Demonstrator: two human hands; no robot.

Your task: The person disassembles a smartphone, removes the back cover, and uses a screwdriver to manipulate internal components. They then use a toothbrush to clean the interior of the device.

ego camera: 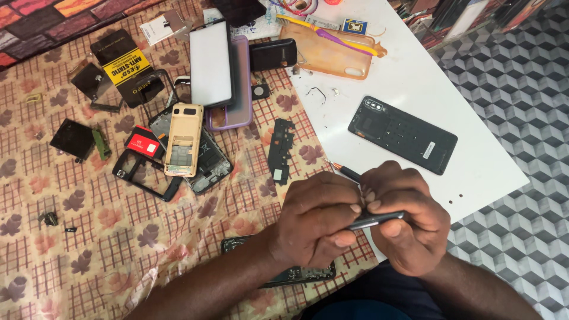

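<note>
Your left hand (317, 219) and right hand (409, 222) both close on a thin dark phone part (376, 220) held edge-on between them; it looks light, stiff and fragile, so grip its edges, with the screwdriver (344, 170) just beyond.

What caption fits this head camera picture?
Both hands, left hand and right hand, grip a thin tool above scattered phone parts.

A leaf-patterned checked cloth (89, 237) carries phone frames (195, 160), a beige keypad phone (184, 139) and a purple-cased handset (228, 77). Beside it, a white board (415, 83) holds a dark back cover (403, 134), an orange case (332, 53) and a toothbrush (326, 34)
</note>
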